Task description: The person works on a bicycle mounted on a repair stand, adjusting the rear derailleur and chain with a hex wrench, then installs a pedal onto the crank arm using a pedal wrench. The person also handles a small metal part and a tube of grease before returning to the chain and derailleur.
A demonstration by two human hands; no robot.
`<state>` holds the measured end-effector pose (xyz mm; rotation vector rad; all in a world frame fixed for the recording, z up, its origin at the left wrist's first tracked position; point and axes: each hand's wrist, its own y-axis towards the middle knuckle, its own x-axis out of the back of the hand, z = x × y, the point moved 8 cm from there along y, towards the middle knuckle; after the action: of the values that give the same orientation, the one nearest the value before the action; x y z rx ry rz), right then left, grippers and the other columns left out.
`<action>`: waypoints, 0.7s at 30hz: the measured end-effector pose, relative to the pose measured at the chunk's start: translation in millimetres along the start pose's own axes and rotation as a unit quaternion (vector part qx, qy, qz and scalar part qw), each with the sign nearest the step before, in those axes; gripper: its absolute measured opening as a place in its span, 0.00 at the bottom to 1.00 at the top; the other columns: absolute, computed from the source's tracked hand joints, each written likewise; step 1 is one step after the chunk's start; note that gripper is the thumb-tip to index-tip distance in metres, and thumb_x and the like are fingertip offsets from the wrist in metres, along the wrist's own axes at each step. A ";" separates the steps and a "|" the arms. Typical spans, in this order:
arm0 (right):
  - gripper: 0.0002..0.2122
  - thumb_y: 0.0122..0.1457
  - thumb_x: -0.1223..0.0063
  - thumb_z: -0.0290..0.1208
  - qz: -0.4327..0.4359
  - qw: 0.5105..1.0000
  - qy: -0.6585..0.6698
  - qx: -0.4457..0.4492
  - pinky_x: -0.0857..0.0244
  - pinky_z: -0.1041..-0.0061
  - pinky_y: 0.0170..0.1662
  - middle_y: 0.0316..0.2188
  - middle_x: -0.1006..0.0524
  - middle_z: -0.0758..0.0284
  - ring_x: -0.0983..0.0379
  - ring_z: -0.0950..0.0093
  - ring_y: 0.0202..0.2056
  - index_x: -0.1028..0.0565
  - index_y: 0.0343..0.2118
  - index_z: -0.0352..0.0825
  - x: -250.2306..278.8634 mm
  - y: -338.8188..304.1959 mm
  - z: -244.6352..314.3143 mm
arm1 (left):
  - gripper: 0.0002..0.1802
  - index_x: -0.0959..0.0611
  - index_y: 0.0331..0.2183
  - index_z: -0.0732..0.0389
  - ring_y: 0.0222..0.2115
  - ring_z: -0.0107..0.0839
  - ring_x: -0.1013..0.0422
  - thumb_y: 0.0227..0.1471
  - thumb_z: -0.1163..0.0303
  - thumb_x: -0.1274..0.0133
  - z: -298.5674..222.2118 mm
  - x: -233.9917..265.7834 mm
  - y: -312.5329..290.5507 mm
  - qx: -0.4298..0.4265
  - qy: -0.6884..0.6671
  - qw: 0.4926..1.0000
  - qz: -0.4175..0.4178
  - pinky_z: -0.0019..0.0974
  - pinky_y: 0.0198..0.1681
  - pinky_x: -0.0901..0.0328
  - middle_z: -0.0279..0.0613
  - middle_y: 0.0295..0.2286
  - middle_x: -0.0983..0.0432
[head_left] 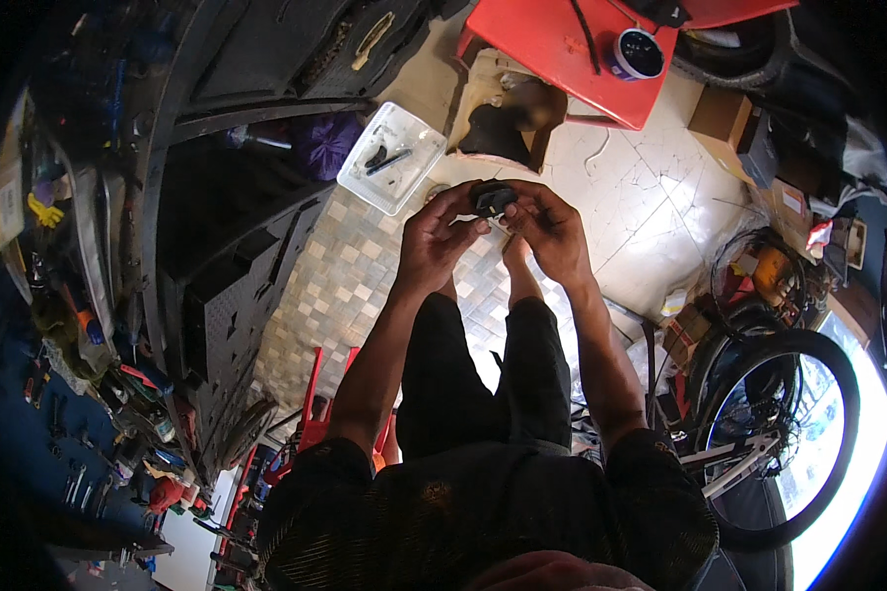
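I hold both hands raised in front of my body, above my knees and the tiled floor [365, 286]. My left hand [434, 246] and my right hand [552, 231] meet at a small black component [493, 200], with the fingers of each closed narrowly around its sides. The component sits between the two sets of fingertips; its exact shape is too small to tell.

On the floor, just beyond my left hand, lies a clear rectangular plastic tray [392, 158] containing a few dark small parts. Farther off stands a red plastic stool [562, 54] with a round white-rimmed tin [639, 52] near its right edge. A bicycle wheel with a black tyre [788, 433] stands at my right side. Hand tools hang on a wall panel [89, 374] at my left.
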<state>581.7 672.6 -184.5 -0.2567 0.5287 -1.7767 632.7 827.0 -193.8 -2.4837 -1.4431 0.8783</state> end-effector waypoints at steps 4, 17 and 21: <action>0.16 0.60 0.44 0.20 -0.007 0.998 -0.030 0.053 0.30 0.79 0.41 0.35 0.19 0.65 0.24 0.81 0.35 0.26 0.52 0.31 -5.3 -10.8 40.0 | 0.22 0.27 0.54 0.68 0.46 0.32 0.25 0.58 0.78 0.46 -35.1 -14.2 -7.4 0.008 -0.072 0.997 0.019 0.37 0.45 0.24 0.46 0.47 0.24; 0.09 0.54 0.39 0.22 -0.059 0.936 -0.230 0.261 0.27 0.72 0.33 0.32 0.20 0.61 0.21 0.67 0.30 0.23 0.38 0.30 -46.7 -54.1 142.0 | 0.08 0.22 0.40 0.67 0.47 0.30 0.27 0.57 0.80 0.45 -109.1 -38.9 -32.6 -0.151 0.048 0.987 -0.018 0.32 0.53 0.33 0.49 0.45 0.24; 0.07 0.58 0.42 0.28 0.013 0.953 -0.274 0.130 0.28 0.70 0.33 0.30 0.21 0.59 0.21 0.64 0.30 0.22 0.36 0.30 -32.5 -54.0 87.1 | 0.06 0.21 0.40 0.65 0.40 0.26 0.25 0.60 0.75 0.47 -75.0 -15.0 -57.6 -0.104 0.085 0.988 -0.077 0.29 0.44 0.30 0.42 0.37 0.21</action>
<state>582.6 695.3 -79.4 -0.5324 -0.1004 -1.6345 625.0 857.7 -103.4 -2.4729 -1.7163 0.4971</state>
